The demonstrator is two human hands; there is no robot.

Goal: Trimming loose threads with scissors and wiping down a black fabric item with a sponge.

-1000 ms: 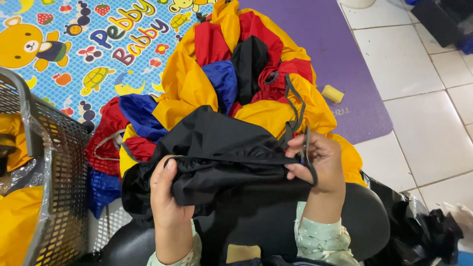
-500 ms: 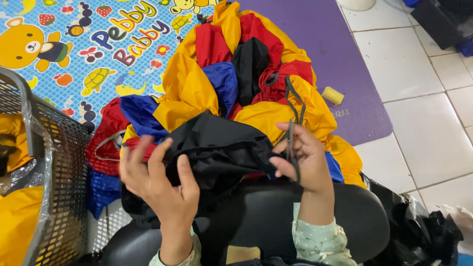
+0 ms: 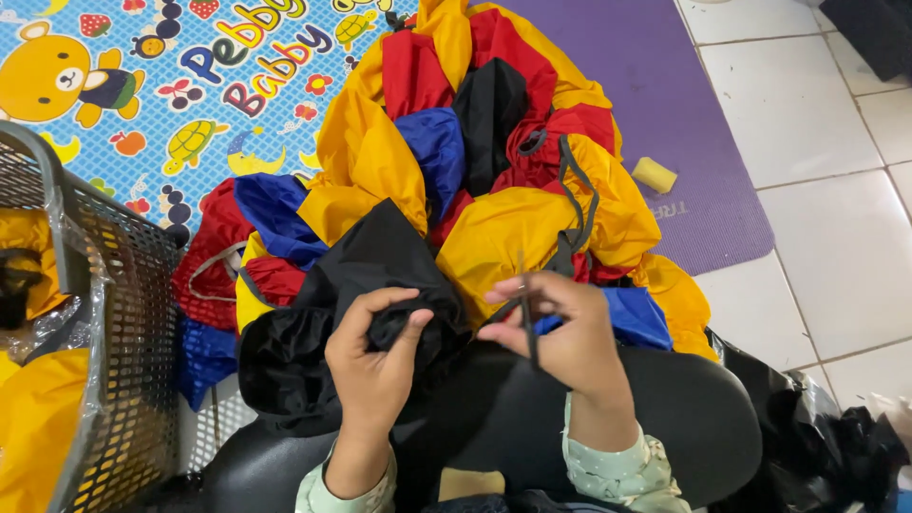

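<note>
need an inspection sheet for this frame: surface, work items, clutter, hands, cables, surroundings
Surface: black padded seat in front of the person, partly under fabric.
Work items: black fabric piece; thin dark drawstring.
Clutter: pile of yellow, red and blue fabric; small yellow block on the purple mat.
Hands: left hand bunches the black fabric; right hand pinches the drawstring.
Cables: nothing seen.
Surroundings: mesh basket on the left, patterned play mat, white tiled floor.
</note>
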